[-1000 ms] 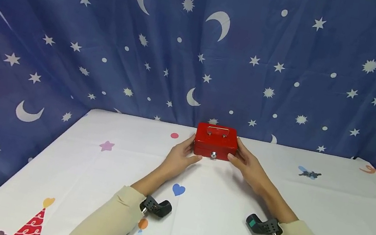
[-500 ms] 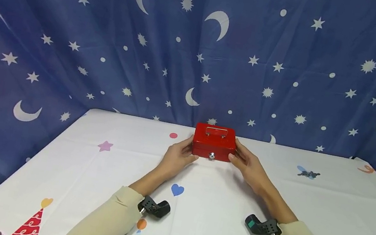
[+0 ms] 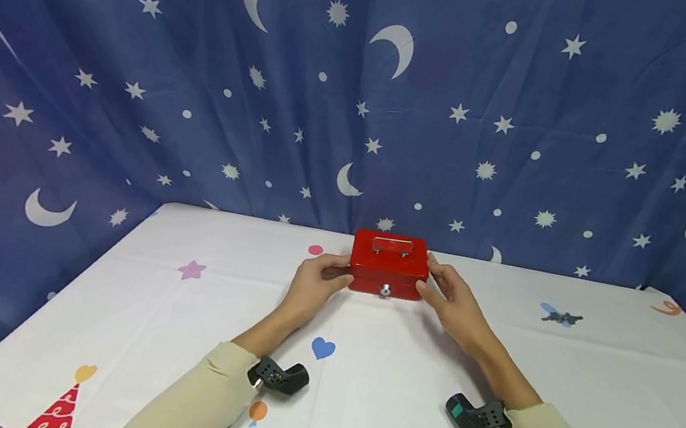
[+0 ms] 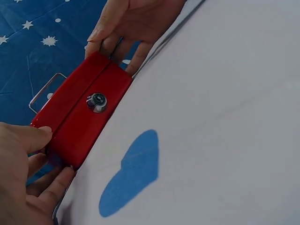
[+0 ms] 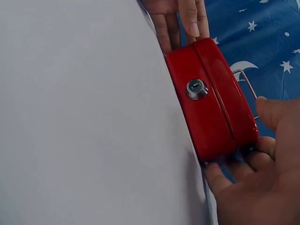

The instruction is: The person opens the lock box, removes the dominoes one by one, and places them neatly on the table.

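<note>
A small red cash box (image 3: 388,264) sits at the far side of the white table, its lid closed. On top is a thin metal handle (image 3: 392,245); a round silver lock (image 5: 196,88) faces me. My left hand (image 3: 311,286) grips the box's left end, thumb at the front corner and fingers along the side, as the left wrist view also shows. The opposite end is held by my right hand (image 3: 459,313), its thumb near the front corner in the head view. The fingertips behind the box are partly hidden.
The table (image 3: 280,256) has a white cloth with printed hearts, stars and party hats. Just behind the box, a blue curtain (image 3: 297,83) with moons and stars hangs at the table's far edge. Each wrist wears a dark strapped-on device (image 3: 280,376).
The cash box has come slightly toward me with both hands on it. My left hand has shifted a little down and left along its end. The head view has tilted slightly.
</note>
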Demonstrator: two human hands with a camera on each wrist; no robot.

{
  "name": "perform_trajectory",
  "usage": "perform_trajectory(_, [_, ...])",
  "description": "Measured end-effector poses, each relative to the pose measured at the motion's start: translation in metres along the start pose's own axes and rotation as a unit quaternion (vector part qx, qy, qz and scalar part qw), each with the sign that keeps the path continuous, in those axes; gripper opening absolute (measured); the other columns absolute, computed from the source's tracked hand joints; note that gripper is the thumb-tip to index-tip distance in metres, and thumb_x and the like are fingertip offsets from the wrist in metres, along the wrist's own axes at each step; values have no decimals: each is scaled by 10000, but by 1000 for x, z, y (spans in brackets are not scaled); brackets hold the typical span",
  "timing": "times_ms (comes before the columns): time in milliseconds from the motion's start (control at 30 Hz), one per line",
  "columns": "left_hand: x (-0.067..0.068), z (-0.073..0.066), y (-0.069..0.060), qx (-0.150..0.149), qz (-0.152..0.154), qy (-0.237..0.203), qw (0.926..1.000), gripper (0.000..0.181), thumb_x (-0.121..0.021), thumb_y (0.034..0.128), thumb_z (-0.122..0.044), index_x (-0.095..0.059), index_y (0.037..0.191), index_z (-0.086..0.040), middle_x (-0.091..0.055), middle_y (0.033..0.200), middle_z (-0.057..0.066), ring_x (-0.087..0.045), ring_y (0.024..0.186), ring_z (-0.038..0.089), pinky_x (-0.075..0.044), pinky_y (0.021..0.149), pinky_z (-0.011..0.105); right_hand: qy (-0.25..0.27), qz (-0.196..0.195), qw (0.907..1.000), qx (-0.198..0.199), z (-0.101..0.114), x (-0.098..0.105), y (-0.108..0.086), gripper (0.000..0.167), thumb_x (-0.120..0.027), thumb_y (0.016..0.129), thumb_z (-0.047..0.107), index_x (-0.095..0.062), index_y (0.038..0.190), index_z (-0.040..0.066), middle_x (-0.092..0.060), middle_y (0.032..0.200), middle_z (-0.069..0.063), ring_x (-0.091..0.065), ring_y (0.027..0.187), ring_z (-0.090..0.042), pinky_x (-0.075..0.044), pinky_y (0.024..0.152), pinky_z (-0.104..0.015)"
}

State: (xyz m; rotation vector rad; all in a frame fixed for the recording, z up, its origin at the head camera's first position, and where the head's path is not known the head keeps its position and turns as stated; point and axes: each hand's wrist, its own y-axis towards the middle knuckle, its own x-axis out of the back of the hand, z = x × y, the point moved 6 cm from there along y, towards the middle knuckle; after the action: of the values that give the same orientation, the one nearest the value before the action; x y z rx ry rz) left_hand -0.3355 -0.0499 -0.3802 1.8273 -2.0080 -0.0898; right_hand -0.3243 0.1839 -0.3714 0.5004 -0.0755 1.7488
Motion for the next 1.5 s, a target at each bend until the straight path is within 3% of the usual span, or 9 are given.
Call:
perform_trajectory(167, [-1, -1, 1, 8, 35, -238, 9997, 290, -661, 878, -7, -621, 1157, 62, -521, 1367, 143, -546, 1199, 287, -456, 964, 365, 640, -7, 9977, -236, -2, -1, -2, 523, -521, 982, 73, -307, 1444, -46, -338, 1489, -202, -388, 1326, -349, -412, 980, -343])
perform_trajectory(300, [0, -16, -3, 13, 78, -446, 9990, 253, -651, 863, 47, -532, 1077, 108, -487, 1385, 187, -499, 1241, 335, -433, 985, 412, 825, -133, 9964, -166, -1, 3, -3, 473, -541, 973, 68, -387, 1405, -49, -449, 1406, -215, -489, 1243, -344, -452, 949, -364])
perform_trajectory(400, [2, -16, -3, 14, 2, -570, 9984, 338, -681, 834, 54, -503, 1120, 78, -526, 1341, 186, -534, 1195, 336, -455, 967, 398, 836, -301, 9960, -115, -2, 7, -3, 433, -567, 965, 96, -458, 1358, -48, -527, 1327, -220, -568, 1153, -321, -473, 929, -398])
perform_trajectory(500, [3, -1, 2, 44, -61, -699, 9975, 461, -731, 813, -2, -520, 1223, -8, -572, 1264, 127, -567, 1139, 275, -479, 945, 342, 776, -491, 9957, -154, -3, 10, -3, 404, -586, 958, 118, -509, 1326, -32, -573, 1278, -209, -624, 1072, -274, -496, 900, -393])
perform_trajectory(633, [5, 0, 3, 80, 27, -616, 9981, 548, -758, 808, -75, -535, 1309, -50, -591, 1233, 88, -578, 1108, 239, -489, 934, 326, 709, -658, 9951, -179, -4, 12, -3, 391, -615, 944, 144, -556, 1300, -8, -603, 1243, -193, -650, 1028, -250, -516, 867, -365])
perform_trajectory(867, [10, 5, 2, 390, -25, -628, 9973, 468, -790, 800, -197, -632, 1221, -68, -623, 1191, 74, -610, 1074, 241, -516, 890, 334, 445, -679, 9962, -305, -6, 11, -6, 394, -659, 920, 208, -617, 1267, 26, -627, 1215, -161, -660, 1010, -258, -535, 821, -288])
perform_trajectory(1033, [11, 6, 0, 455, 23, -746, 9962, 453, -793, 798, -186, -628, 1194, -41, -615, 1196, 108, -603, 1086, 266, -506, 907, 337, 360, -718, 9960, -387, -7, 11, -7, 400, -684, 900, 262, -651, 1230, 38, -637, 1199, -151, -665, 997, -248, -536, 811, -252])
perform_trajectory(1300, [13, -22, -18, 648, 60, -839, 9943, 429, -743, 823, -61, -574, 1199, 59, -581, 1237, 194, -574, 1126, 350, -509, 903, 363, 373, -639, 9943, -771, -11, 11, -6, 437, -712, 867, 334, -677, 1201, 55, -673, 1146, -110, -649, 1022, -220, -525, 833, -251])
perform_trajectory(1500, [14, -38, -28, 717, -7, -777, 9944, 420, -726, 841, -66, -564, 1207, 62, -576, 1244, 198, -566, 1130, 355, -512, 895, 363, 357, -528, 9923, -1066, -13, 11, -10, 443, -713, 864, 336, -668, 1223, 80, -646, 1205, -107, -613, 1093, -256, -528, 845, -280])
